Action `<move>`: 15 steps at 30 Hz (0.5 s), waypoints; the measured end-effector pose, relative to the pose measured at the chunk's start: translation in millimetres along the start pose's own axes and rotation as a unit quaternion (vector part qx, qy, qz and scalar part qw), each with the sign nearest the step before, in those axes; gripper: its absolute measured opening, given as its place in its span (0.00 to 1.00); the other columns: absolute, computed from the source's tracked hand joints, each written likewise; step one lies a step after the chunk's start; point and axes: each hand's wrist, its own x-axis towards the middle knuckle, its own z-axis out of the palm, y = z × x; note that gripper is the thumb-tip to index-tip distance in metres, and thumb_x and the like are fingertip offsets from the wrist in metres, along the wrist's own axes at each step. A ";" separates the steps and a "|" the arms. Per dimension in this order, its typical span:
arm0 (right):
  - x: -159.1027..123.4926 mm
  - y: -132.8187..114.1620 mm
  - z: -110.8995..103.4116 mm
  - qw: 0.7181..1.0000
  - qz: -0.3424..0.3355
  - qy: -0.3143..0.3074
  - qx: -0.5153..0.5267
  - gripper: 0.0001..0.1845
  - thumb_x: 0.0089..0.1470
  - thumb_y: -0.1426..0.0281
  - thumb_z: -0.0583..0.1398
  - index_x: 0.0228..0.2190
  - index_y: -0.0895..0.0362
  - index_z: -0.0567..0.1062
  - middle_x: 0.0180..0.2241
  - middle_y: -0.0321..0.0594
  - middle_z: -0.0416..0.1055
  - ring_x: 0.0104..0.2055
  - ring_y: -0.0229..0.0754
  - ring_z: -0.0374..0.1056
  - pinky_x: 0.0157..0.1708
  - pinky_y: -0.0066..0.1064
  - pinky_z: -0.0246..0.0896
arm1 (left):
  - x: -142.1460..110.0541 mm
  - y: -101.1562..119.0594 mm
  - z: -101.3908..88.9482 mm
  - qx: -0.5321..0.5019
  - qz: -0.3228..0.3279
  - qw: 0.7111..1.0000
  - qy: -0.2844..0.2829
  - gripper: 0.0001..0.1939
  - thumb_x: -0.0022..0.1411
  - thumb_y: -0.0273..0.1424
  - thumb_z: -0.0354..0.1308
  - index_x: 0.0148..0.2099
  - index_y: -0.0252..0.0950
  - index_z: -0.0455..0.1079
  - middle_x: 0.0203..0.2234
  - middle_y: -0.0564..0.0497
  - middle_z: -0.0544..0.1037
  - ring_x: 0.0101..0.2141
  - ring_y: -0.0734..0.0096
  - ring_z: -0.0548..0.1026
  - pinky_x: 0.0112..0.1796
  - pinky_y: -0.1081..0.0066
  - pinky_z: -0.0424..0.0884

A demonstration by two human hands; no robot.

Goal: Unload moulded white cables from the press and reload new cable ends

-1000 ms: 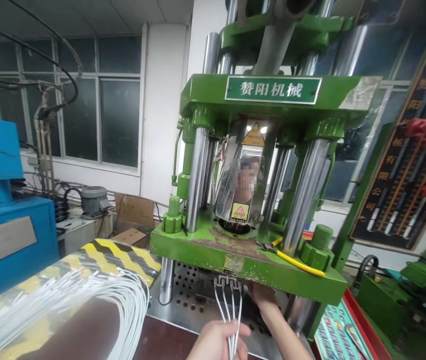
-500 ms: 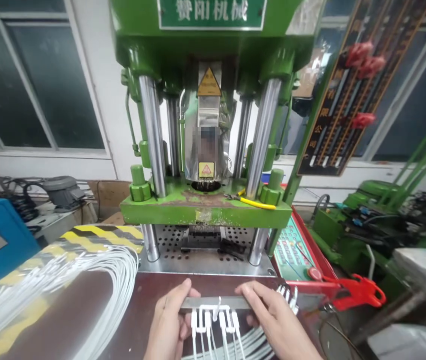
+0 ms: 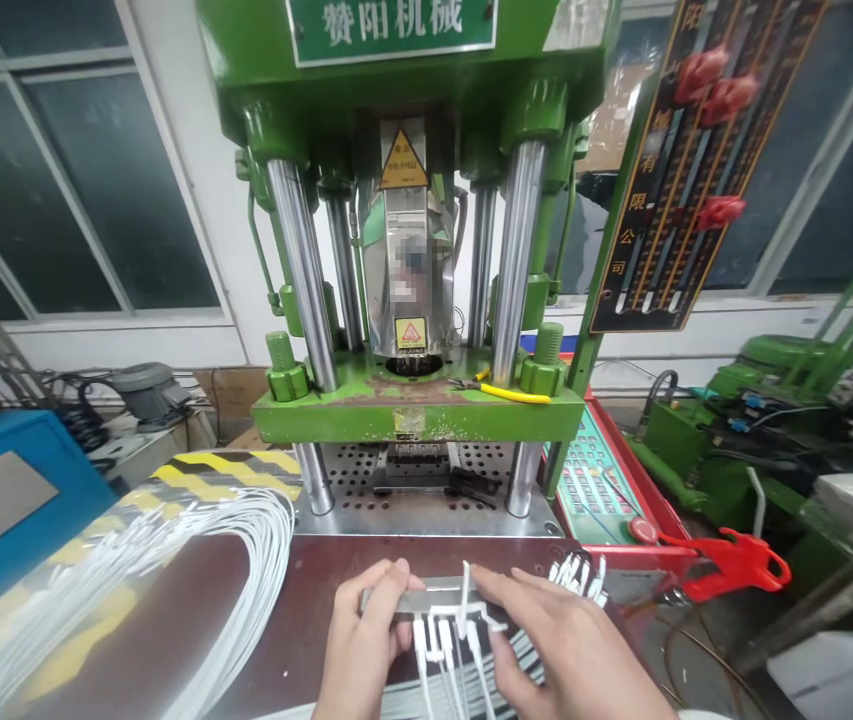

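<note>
My left hand (image 3: pixel 367 625) is closed around the left end of a grey metal mould bar (image 3: pixel 415 598), thumb on top. White moulded cable ends (image 3: pixel 446 640) hang from the bar's front edge, joined by a thin white plastic runner (image 3: pixel 435 628) with an upright stub (image 3: pixel 465 590). The runner's right part is tilted out of line. My right hand (image 3: pixel 561 640) closes over the right end, its thumb and forefinger at the runner; the fingers hide part of the bar and the rightmost cable end.
A green press (image 3: pixel 418 420) stands ahead, with yellow-handled pliers (image 3: pixel 516 394) on its plate. Bundled white cables (image 3: pixel 246 560) lie at the left of the brown table (image 3: pixel 306 600). More cable ends (image 3: pixel 580 575), a control panel (image 3: pixel 595 470) and a red air gun (image 3: pixel 741 560) are at right.
The bar and both hands have shifted slightly right in view. My right hand has moved in over the runner, whose right part has tilted. The camera view has turned a little.
</note>
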 end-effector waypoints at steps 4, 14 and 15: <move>0.4 -1.0 -8.6 0.999 0.037 -0.014 0.023 0.33 0.45 0.71 0.56 0.54 0.56 0.59 0.48 0.45 0.68 0.48 0.49 0.66 0.49 0.43 0.62 | -0.2 -0.8 2.0 -0.004 -0.007 1.000 -0.007 0.15 0.44 0.41 0.63 0.26 0.32 0.73 0.13 0.58 0.63 0.15 0.82 0.58 0.17 0.79 0.55; 4.1 -19.7 3.7 1.000 0.006 0.013 -0.006 0.29 0.40 0.72 0.58 0.48 0.59 0.65 0.34 0.43 0.70 0.35 0.47 0.66 0.55 0.60 0.35 | -0.2 -16.1 14.9 0.138 0.061 0.987 -0.051 0.15 0.46 0.43 0.61 0.28 0.34 0.74 0.10 0.58 0.61 0.16 0.76 0.60 0.19 0.76 0.60; 0.8 -18.8 3.3 1.000 0.008 0.025 0.006 0.27 0.40 0.72 0.57 0.47 0.58 0.66 0.33 0.41 0.71 0.35 0.46 0.67 0.56 0.58 0.33 | -0.4 -17.6 16.1 0.155 0.060 0.985 -0.055 0.16 0.46 0.44 0.60 0.27 0.34 0.74 0.09 0.58 0.61 0.15 0.75 0.60 0.19 0.76 0.60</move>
